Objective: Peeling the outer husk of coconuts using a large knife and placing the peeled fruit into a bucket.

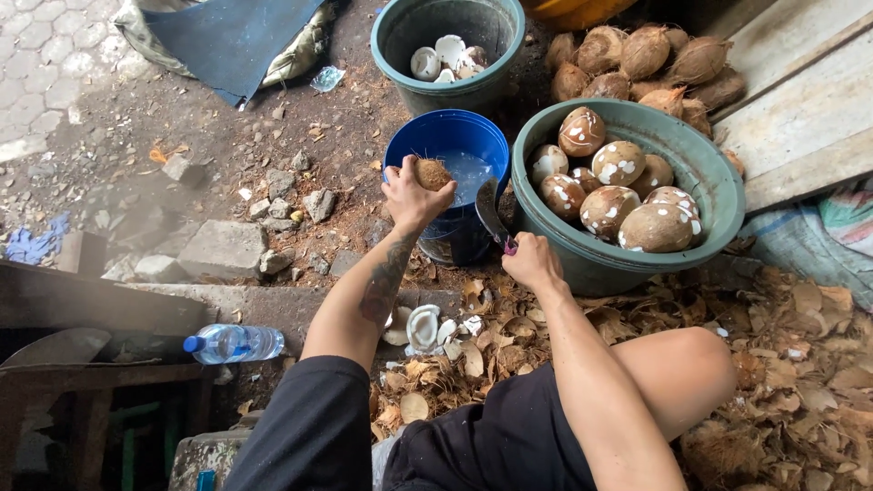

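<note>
Over the blue bucket's rim (400,145), left hand (409,193) grips a coconut (434,173).

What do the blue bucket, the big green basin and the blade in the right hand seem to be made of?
Blue bucket: probably plastic, with a smooth, even colour and a thin rim.
Big green basin: likely plastic too, dull and scuffed, with a thick rolled rim.
Blade in the right hand: looks like metal, dark grey and matte; its handle is mostly hidden.
</note>
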